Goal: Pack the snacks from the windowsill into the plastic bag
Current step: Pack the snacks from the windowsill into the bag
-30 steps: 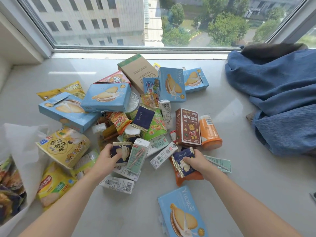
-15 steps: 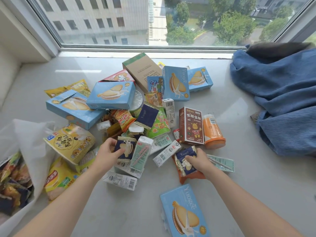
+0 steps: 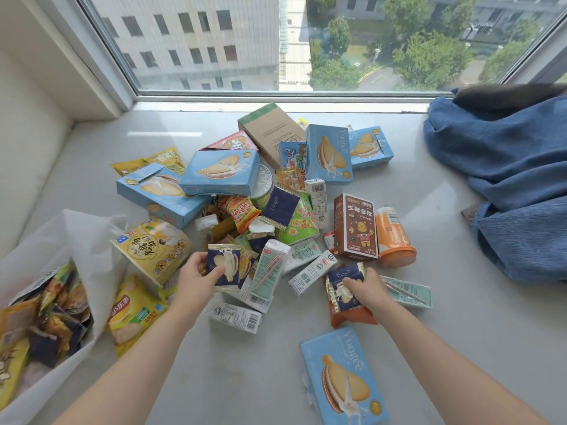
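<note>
Snacks lie heaped mid-windowsill [image 3: 352, 338]. Your left hand [image 3: 196, 276] pinches a navy biscuit packet [image 3: 225, 266] by its edge; your right hand [image 3: 366, 288] curls round another navy packet [image 3: 345, 286]. Plastic bag [image 3: 76, 240] gapes at the left edge, part-filled, probably to take both.

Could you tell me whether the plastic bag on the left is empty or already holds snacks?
It already holds snacks: the plastic bag gapes open, with crumpled wrappers showing inside.
</note>
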